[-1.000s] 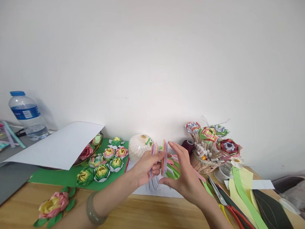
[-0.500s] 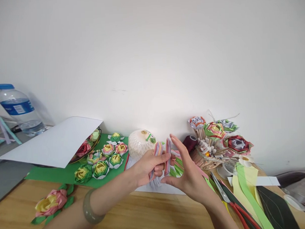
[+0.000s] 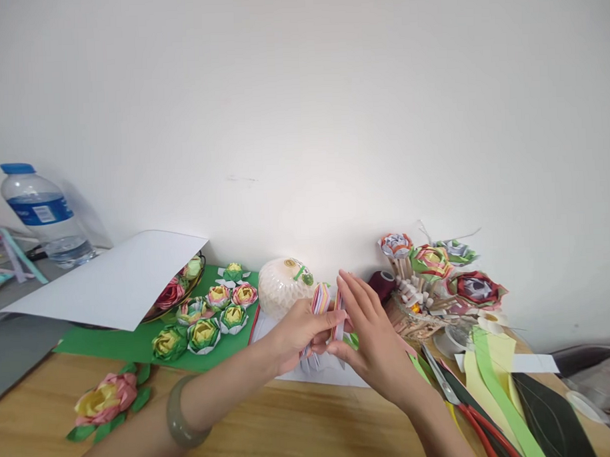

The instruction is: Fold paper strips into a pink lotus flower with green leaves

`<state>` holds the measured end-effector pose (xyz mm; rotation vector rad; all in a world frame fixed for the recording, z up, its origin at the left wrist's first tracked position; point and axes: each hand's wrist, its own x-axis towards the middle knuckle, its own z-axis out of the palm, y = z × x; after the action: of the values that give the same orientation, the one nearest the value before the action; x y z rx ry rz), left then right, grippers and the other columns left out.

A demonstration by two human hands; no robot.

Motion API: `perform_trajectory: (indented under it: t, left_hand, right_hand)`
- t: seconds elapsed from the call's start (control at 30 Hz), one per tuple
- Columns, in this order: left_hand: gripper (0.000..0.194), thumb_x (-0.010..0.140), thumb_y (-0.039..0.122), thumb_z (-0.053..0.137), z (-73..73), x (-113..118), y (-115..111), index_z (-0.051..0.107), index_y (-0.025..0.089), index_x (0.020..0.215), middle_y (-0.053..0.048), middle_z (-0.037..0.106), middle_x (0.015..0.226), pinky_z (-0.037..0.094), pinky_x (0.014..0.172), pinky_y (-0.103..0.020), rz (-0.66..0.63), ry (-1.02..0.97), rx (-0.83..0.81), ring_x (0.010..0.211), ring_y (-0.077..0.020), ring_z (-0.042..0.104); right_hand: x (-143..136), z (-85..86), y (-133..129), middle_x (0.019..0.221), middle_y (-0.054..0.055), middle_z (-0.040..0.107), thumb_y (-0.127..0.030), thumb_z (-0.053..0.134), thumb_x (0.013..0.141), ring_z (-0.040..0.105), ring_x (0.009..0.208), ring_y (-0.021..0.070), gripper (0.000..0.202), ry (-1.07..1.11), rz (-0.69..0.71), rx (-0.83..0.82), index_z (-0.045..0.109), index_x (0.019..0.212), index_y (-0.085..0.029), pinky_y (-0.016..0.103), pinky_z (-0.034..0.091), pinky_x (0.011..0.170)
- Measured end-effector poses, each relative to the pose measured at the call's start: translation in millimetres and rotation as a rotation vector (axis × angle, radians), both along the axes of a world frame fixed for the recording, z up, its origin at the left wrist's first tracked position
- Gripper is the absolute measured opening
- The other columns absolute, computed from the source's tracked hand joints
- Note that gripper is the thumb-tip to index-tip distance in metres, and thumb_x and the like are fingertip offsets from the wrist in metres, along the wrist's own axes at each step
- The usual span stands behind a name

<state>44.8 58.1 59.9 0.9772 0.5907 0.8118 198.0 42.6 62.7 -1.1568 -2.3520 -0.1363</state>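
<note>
Two bundles of folded, striped paper are in my left hand (image 3: 301,332). One bundle (image 3: 320,300) rises between thumb and palm; the other bundle (image 3: 337,329) stands further right, by the fingertips. My right hand (image 3: 371,336) is against the right bundle, its thumb low and its fingers raised along the outer side. A pale bracelet (image 3: 180,413) circles my left wrist. Behind my hands sits a white textured round object (image 3: 282,289). White paper lies under my hands.
Paper flowers (image 3: 203,333) sit on a green sheet (image 3: 133,344) at left, with a pink flower (image 3: 105,399) in front. A water bottle (image 3: 47,214) stands far left. At right are scissors (image 3: 443,377), paper strips and a basket (image 3: 413,318) with flowers.
My right hand has moved left and closed in on the right bundle, its fingers nearer together. My left hand still holds both bundles. The view has shifted slightly.
</note>
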Motion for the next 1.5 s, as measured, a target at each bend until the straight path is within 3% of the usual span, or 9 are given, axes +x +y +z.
perform_trajectory:
  t: [0.17,0.33,0.5,0.67,0.87,1.0,1.13,1.27,1.5]
  left_hand:
    - [0.032,0.068,0.043,0.066,4.0,-1,-1,0.055,0.013,0.067,0.009,0.032,0.044,0.013,0.039,-0.02,0.057,0.051,0.046,0.039,-0.0031,0.022]
    - [0.032,0.069,0.043,0.064,11.4,0,-4,0.059,0.012,0.071,0.005,0.041,0.053,0.016,0.042,-0.02,0.119,0.12,0.131,0.044,-0.0042,0.028]
    - [0.037,0.072,0.048,0.058,4.7,1,-4,0.055,0.014,0.059,0.003,0.04,0.052,0.022,0.043,-0.021,0.128,0.258,0.343,0.049,-0.0076,0.035]
    - [0.035,0.073,0.047,0.057,1.0,1,-2,0.06,0.013,0.069,0.003,0.041,0.056,0.028,0.04,-0.019,0.064,0.25,0.376,0.045,-0.0064,0.036]
    - [0.05,0.076,0.049,0.053,6.1,0,-2,0.059,0.012,0.11,0.004,0.041,0.054,0.046,0.049,-0.023,0.023,0.086,0.288,0.047,-0.0067,0.035]
    - [0.05,0.075,0.05,0.055,6.8,-1,-2,0.061,0.012,0.107,0.005,0.04,0.048,0.046,0.05,-0.023,0.067,0.083,0.267,0.043,-0.0062,0.036]
    - [0.043,0.074,0.048,0.058,7.7,-3,-1,0.064,0.015,0.101,-0.008,0.062,0.082,0.049,0.062,-0.025,0.085,0.052,0.268,0.072,-0.0158,0.058]
    - [0.038,0.078,0.043,0.056,5.9,-5,0,0.063,0.018,0.106,-0.01,0.06,0.109,0.044,0.08,-0.028,0.046,-0.014,0.257,0.098,-0.0205,0.054]
    - [0.048,0.073,0.045,0.062,1.6,1,-7,0.06,0.016,0.111,-0.003,0.058,0.064,0.042,0.062,-0.026,-0.116,-0.145,0.094,0.061,-0.0127,0.052]
  right_hand:
    - [-2,-4.8,-2,0.148,0.015,0.017,-0.059,0.041,0.08,0.018,0.133,0.033,0.081,0.034,0.01,-0.052,0.006,0.143,-0.021,0.053,0.03,0.101]
    - [-5,6.4,-7,0.106,0.012,0.057,-0.051,0.041,0.085,0.059,0.091,0.0218,0.049,0.636,-0.229,-0.214,0.046,0.122,-0.018,0.033,0.05,0.073]
    - [-11,17.4,-15,0.077,0.005,0.065,-0.039,0.052,0.082,0.057,0.066,0.0161,0.027,0.676,-0.246,-0.327,0.066,0.088,-0.017,0.026,0.046,0.058]
    - [-11,20.6,-20,0.07,0.003,0.068,-0.032,0.053,0.081,0.059,0.062,0.0155,0.023,0.686,-0.263,-0.256,0.069,0.076,-0.017,0.024,0.046,0.056]
    - [-5,23.3,-20,0.067,0.004,0.068,-0.035,0.058,0.077,0.057,0.053,0.0144,0.023,0.765,-0.376,-0.213,0.07,0.075,-0.015,0.023,0.045,0.049]
    - [-6,27.2,-24,0.06,0.002,0.066,-0.034,0.057,0.077,0.055,0.049,0.0131,0.022,0.709,-0.373,-0.15,0.07,0.071,-0.017,0.022,0.044,0.046]
    - [-6,31.0,-28,0.058,0.002,0.065,-0.033,0.057,0.077,0.055,0.049,0.0131,0.021,0.702,-0.38,-0.103,0.069,0.069,-0.018,0.022,0.044,0.047]
    - [-8,32.7,-29,0.06,0.001,0.066,-0.031,0.057,0.078,0.053,0.048,0.0119,0.021,0.653,-0.354,-0.115,0.069,0.069,-0.018,0.021,0.042,0.046]
    - [-16,27.9,-29,0.061,0.002,0.066,-0.03,0.051,0.082,0.055,0.052,0.0134,0.027,0.562,-0.295,-0.181,0.067,0.065,-0.018,0.023,0.044,0.05]
